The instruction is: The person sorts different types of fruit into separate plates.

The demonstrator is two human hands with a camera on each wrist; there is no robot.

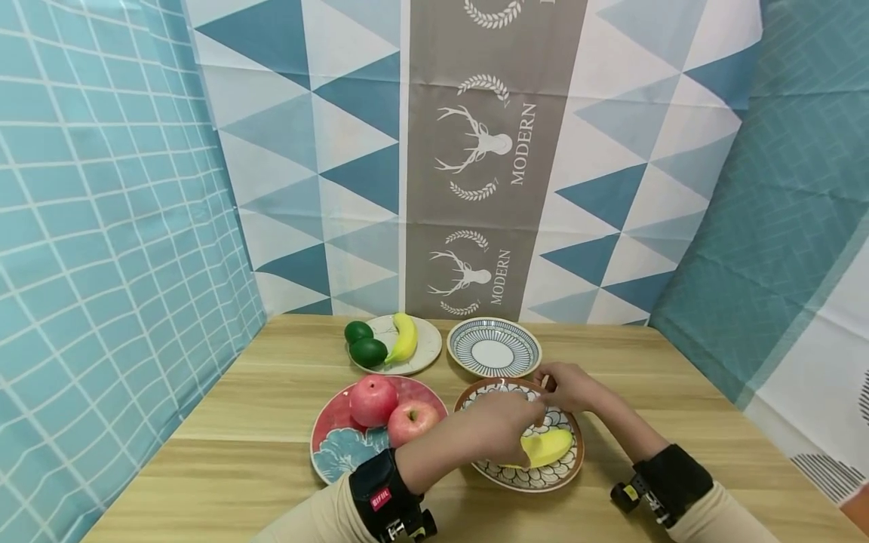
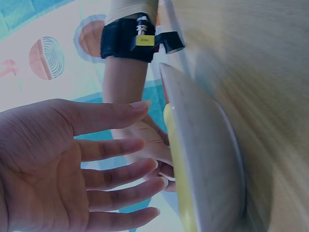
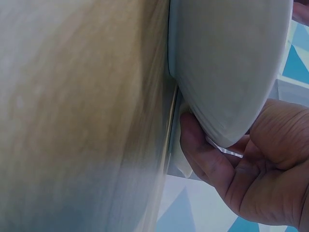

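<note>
My left hand [image 1: 498, 426] hovers over the brown-rimmed patterned plate [image 1: 543, 483], in front of a yellow banana [image 1: 548, 449] lying in it. In the left wrist view, the fingers of that hand [image 2: 43, 164] are spread and nearly straight, holding nothing. At the plate's back right edge, my right hand [image 1: 570, 386] grips the rim. The right wrist view shows its curled fingers [image 3: 207, 159] under the edge of the plate's white underside [image 3: 227, 58]; the thumb is mostly hidden there. Part of the banana is covered by my left hand in the head view.
To the left, a red and blue plate [image 1: 333, 456] bears two apples [image 1: 373, 400]. Behind it, a pale plate [image 1: 428, 348] holds a second banana [image 1: 404, 338] and two dark green avocados [image 1: 368, 352]. A blue-and-white striped plate [image 1: 493, 352] stands at the back.
</note>
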